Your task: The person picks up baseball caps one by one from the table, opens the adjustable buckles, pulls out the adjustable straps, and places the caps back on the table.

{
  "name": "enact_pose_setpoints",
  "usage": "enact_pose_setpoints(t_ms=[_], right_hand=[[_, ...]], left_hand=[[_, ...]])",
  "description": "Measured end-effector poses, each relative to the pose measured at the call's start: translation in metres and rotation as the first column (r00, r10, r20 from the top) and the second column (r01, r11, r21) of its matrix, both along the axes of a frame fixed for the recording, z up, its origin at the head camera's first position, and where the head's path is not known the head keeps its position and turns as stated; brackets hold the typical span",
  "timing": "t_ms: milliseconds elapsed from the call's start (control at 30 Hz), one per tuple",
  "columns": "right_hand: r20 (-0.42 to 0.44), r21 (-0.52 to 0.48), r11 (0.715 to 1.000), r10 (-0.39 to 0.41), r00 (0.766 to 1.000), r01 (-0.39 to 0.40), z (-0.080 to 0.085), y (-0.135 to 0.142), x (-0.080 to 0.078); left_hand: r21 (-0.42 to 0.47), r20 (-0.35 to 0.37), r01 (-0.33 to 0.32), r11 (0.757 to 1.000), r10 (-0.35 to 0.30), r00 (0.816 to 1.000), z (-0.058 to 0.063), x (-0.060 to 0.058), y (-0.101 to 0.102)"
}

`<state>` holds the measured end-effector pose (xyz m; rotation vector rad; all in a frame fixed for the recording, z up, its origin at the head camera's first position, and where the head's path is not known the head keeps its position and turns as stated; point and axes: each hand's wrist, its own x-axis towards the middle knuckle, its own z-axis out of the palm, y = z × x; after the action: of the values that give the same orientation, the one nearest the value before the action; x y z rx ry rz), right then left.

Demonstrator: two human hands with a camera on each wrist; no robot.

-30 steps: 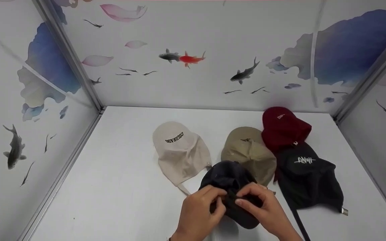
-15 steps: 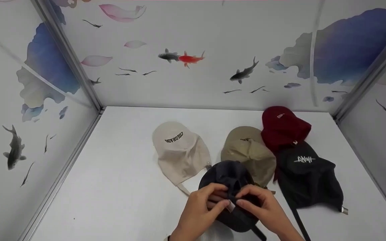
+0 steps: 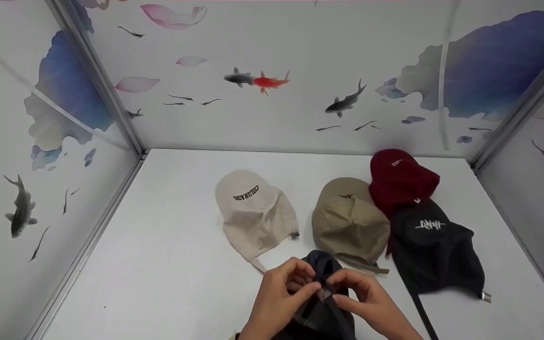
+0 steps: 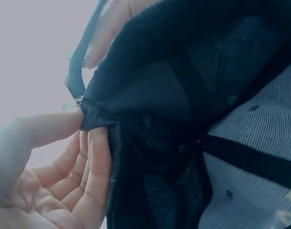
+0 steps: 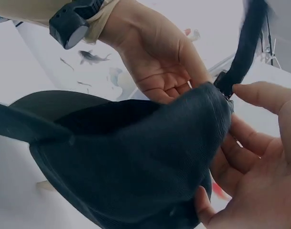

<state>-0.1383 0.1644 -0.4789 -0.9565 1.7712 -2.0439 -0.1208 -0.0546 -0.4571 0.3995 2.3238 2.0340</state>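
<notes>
A dark navy baseball cap [image 3: 320,259] hangs between both hands near the table's front edge, its inside seams and pale mesh lining visible in the left wrist view. My left hand [image 3: 279,295] pinches the cap's back edge between thumb and fingers, right beside a small metal buckle [image 4: 78,101]. On the other side, my right hand [image 3: 369,297] holds the same corner, with its thumb [image 5: 257,93] against the buckle and strap and its fingers behind the fabric. A loose dark strap [image 5: 248,47] extends from the buckle. The cap's lower part is cut off by the head view's edge.
On the white table [image 3: 158,245] lie a beige cap [image 3: 248,212], a khaki cap [image 3: 350,222], a maroon cap [image 3: 399,182] and a black cap [image 3: 435,255] whose strap hangs toward the front. White panels [image 3: 272,38] printed with fish enclose the back and sides.
The navy cap has come down toward me, away from the khaki cap, and turned. Its buckle and strap have come into view between my hands, which stay close together.
</notes>
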Motion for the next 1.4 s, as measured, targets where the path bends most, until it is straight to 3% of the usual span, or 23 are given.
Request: enact_pose_setpoints(t_ms=[100, 200, 300, 433, 633, 733, 800, 900, 967, 1033, 1100, 1167, 1233, 1267, 1333, 1400], right_hand=[[-0.02, -0.01, 1.0, 0.005, 1.0, -0.005, 0.003, 0.0, 0.0], [-0.012, -0.071, 0.993, 0.093, 0.996, -0.094, 0.007, 0.007, -0.001], [-0.004, -0.13, 0.966, 0.225, 0.974, -0.224, 0.012, 0.019, -0.003], [-0.021, -0.13, 0.937, 0.325, 0.946, -0.324, 0.019, 0.035, -0.005], [0.01, -0.116, 0.913, 0.394, 0.919, -0.39, 0.028, 0.05, -0.007], [0.029, -0.091, 0.926, 0.371, 0.928, -0.367, 0.034, 0.055, -0.007], [0.032, -0.05, 0.942, 0.334, 0.942, -0.333, 0.039, 0.058, -0.008], [0.028, -0.015, 0.947, 0.32, 0.947, -0.32, 0.042, 0.06, -0.009], [0.005, -0.004, 0.942, 0.335, 0.942, -0.335, 0.042, 0.059, -0.012], [-0.07, 0.013, 0.95, 0.311, 0.948, -0.311, 0.041, 0.058, -0.017], [-0.172, 0.046, 0.979, 0.206, 0.963, -0.201, 0.041, 0.054, -0.022], [-0.289, 0.16, 0.987, 0.022, 0.957, 0.026, 0.04, 0.051, -0.026], [-0.338, 0.303, 0.928, -0.109, 0.935, 0.217, 0.041, 0.048, -0.03], [-0.329, 0.382, 0.887, -0.132, 0.935, 0.26, 0.042, 0.047, -0.031], [-0.279, 0.518, 0.816, -0.12, 0.953, 0.255, 0.043, 0.047, -0.034], [-0.163, 0.543, 0.827, -0.063, 0.985, 0.143, 0.043, 0.047, -0.037]], left_hand=[[-0.014, -0.042, -0.002, 1.0, 0.002, 0.999, 0.003, 0.0, 0.0], [-0.085, -0.138, -0.041, 0.996, 0.029, 0.99, 0.007, 0.0, -0.004], [-0.186, -0.29, -0.138, 0.973, 0.08, 0.954, 0.01, -0.002, -0.011], [-0.305, -0.49, -0.27, 0.913, 0.093, 0.867, 0.014, -0.004, -0.017], [-0.478, -0.696, -0.389, 0.788, -0.07, 0.715, 0.023, 0.0, -0.022], [-0.51, -0.751, -0.409, 0.757, -0.16, 0.641, 0.027, -0.001, -0.025], [-0.527, -0.764, -0.403, 0.748, -0.21, 0.609, 0.029, -0.002, -0.027], [-0.546, -0.756, -0.354, 0.759, -0.264, 0.599, 0.032, -0.001, -0.029], [-0.557, -0.735, -0.304, 0.773, -0.289, 0.613, 0.033, -0.001, -0.03], [-0.555, -0.725, -0.262, 0.789, -0.305, 0.618, 0.033, 0.0, -0.031], [-0.552, -0.723, -0.236, 0.8, -0.317, 0.614, 0.032, 0.0, -0.031], [-0.546, -0.721, -0.212, 0.81, -0.325, 0.612, 0.032, 0.0, -0.031], [-0.536, -0.731, -0.2, 0.82, -0.332, 0.597, 0.032, 0.0, -0.03], [-0.531, -0.732, -0.192, 0.826, -0.333, 0.594, 0.032, 0.0, -0.03], [-0.518, -0.744, -0.183, 0.835, -0.335, 0.578, 0.031, 0.0, -0.03], [-0.504, -0.759, -0.179, 0.845, -0.334, 0.559, 0.03, 0.001, -0.03]])
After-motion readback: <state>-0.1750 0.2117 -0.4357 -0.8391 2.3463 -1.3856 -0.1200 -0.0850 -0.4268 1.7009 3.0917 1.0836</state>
